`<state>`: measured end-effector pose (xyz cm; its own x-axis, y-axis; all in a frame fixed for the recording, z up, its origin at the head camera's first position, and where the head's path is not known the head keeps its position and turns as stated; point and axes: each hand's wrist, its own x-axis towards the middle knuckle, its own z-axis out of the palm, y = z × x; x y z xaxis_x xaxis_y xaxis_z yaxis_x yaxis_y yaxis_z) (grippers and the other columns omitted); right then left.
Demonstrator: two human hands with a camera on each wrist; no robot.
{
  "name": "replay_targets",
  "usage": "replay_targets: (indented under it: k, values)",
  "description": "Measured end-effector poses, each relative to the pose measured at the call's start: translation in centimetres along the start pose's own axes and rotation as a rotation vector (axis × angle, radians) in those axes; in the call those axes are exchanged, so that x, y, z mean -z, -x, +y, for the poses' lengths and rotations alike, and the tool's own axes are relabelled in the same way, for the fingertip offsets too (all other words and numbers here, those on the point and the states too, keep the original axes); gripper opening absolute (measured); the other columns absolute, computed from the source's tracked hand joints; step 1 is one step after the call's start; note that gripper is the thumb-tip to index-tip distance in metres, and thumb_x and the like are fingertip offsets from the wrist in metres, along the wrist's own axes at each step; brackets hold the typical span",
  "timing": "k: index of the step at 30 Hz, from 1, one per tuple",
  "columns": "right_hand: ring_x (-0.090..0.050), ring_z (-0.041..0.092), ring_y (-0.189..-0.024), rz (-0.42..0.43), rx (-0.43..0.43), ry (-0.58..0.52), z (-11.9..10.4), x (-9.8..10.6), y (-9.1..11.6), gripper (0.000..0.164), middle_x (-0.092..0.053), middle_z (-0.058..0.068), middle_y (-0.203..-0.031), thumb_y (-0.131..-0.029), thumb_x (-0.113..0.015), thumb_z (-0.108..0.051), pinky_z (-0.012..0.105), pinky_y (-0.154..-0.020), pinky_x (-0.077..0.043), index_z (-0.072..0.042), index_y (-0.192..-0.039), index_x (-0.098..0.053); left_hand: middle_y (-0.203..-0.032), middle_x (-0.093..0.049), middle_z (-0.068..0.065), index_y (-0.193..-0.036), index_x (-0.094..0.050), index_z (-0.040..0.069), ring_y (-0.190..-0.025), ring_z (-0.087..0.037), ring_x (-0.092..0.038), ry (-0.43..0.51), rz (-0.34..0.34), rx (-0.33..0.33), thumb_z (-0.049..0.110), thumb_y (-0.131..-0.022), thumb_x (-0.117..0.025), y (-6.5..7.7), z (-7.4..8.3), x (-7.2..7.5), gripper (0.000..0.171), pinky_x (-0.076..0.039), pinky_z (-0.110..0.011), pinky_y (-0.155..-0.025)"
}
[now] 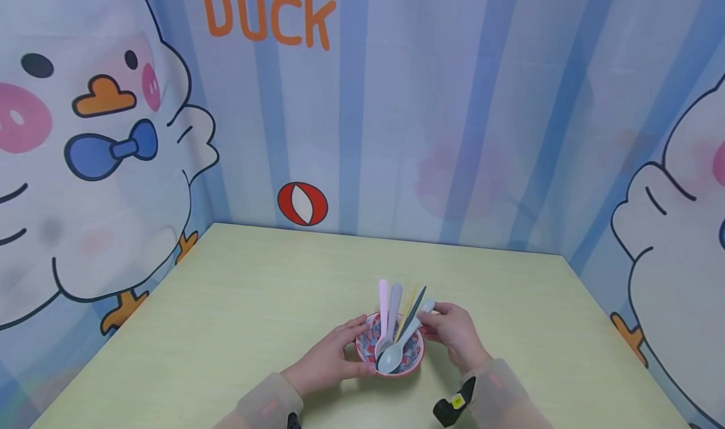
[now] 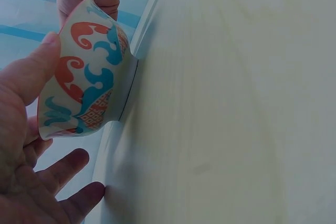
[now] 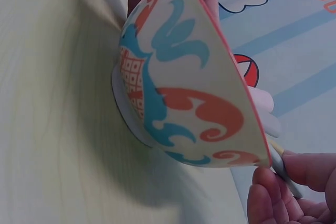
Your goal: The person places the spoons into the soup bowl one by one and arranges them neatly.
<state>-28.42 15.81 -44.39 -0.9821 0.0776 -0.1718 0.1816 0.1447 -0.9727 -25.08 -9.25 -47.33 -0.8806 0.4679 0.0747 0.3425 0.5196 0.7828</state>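
A small patterned bowl (image 1: 412,355) with a red rim stands on the table near its front. My left hand (image 1: 325,361) holds the bowl's left side, thumb at the near rim and fingers at the far rim. With thumb and fingertips, my right hand (image 1: 455,336) pinches the handle of a pale blue-white spoon (image 1: 391,358) at the right rim. That spoon's head lies low inside the bowl. Leaning beside it are a pink-handled spoon (image 1: 384,300), a lavender-handled utensil (image 1: 395,306), a thin yellow utensil (image 1: 406,312) and a dark slim one (image 1: 418,304); their lower ends are partly hidden.
The pale yellow-green tabletop (image 1: 272,278) extends around the bowl. A blue-striped curtain (image 1: 391,102) with printed ducks stands behind and at both sides. Black straps with a small device (image 1: 453,404) sit at the wrists.
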Motion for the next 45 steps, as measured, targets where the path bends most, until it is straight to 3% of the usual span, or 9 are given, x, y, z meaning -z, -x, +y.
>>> replay_targets:
  k: [16,24,36,45]
  values:
    - [-0.065,0.017,-0.072,-0.012,-0.063,-0.078,0.0,0.1,-0.4,0.047,-0.068,0.011,-0.090,-0.091,-0.066,-0.011,0.029,-0.070,-0.057,0.006,-0.131,-0.049,-0.157,-0.028,-0.001,-0.146,-0.042,0.009,-0.142,-0.032,-0.024,0.003,0.001,0.005,0.041,-0.079,-0.078,-0.1,0.2,0.0,0.083,-0.026,-0.055,-0.111]
    - [-0.066,0.017,-0.075,-0.029,-0.047,-0.114,0.1,0.6,-0.1,0.048,-0.068,0.013,-0.094,-0.092,-0.064,-0.013,0.030,-0.070,-0.056,0.009,-0.131,-0.049,-0.157,-0.028,0.000,-0.146,-0.042,0.010,-0.142,-0.031,-0.024,0.000,-0.004,0.012,0.041,-0.079,-0.078,-0.1,0.3,0.0,0.082,-0.027,-0.055,-0.110]
    - [-0.067,0.019,-0.076,-0.019,-0.025,-0.051,0.4,1.9,1.2,0.051,-0.067,0.018,-0.099,-0.093,-0.063,-0.015,0.032,-0.071,-0.057,0.011,-0.133,-0.045,-0.157,-0.026,0.001,-0.147,-0.040,0.013,-0.143,-0.029,-0.023,0.009,-0.020,0.024,0.042,-0.080,-0.077,-0.2,0.2,-0.1,0.083,-0.027,-0.055,-0.110]
    - [-0.067,0.024,-0.077,-0.036,0.013,0.061,0.6,2.9,2.2,0.054,-0.065,0.025,-0.106,-0.094,-0.062,-0.018,0.036,-0.072,-0.057,0.012,-0.135,-0.043,-0.158,-0.024,0.000,-0.148,-0.039,0.014,-0.144,-0.028,-0.022,-0.006,-0.019,0.023,0.045,-0.079,-0.077,-0.1,0.2,-0.1,0.085,-0.026,-0.056,-0.110]
